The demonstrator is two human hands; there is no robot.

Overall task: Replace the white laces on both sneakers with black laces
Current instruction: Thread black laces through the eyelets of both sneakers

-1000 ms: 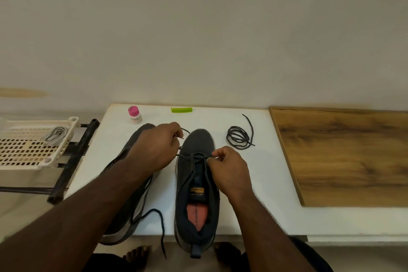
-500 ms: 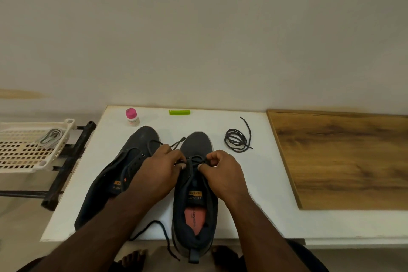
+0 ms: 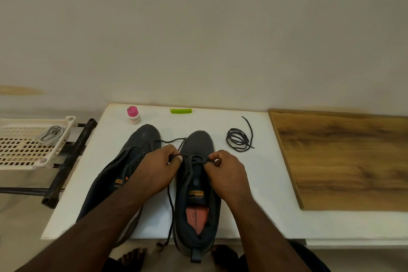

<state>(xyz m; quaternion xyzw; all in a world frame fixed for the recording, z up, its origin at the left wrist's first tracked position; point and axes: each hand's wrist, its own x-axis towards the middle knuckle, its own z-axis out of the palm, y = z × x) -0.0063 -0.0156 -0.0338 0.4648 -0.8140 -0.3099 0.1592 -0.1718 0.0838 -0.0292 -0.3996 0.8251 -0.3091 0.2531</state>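
Head view: two dark sneakers lie on the white bench (image 3: 260, 183). The right sneaker (image 3: 198, 205) overhangs the near edge at its heel; the left sneaker (image 3: 123, 174) lies angled beside it. The left hand (image 3: 157, 170) and right hand (image 3: 227, 172) each pinch the black lace (image 3: 171, 203) at the lowest eyelets; its free end dangles past the edge. A coiled spare lace (image 3: 239, 142) sits in open space towards the wooden board (image 3: 344, 161).
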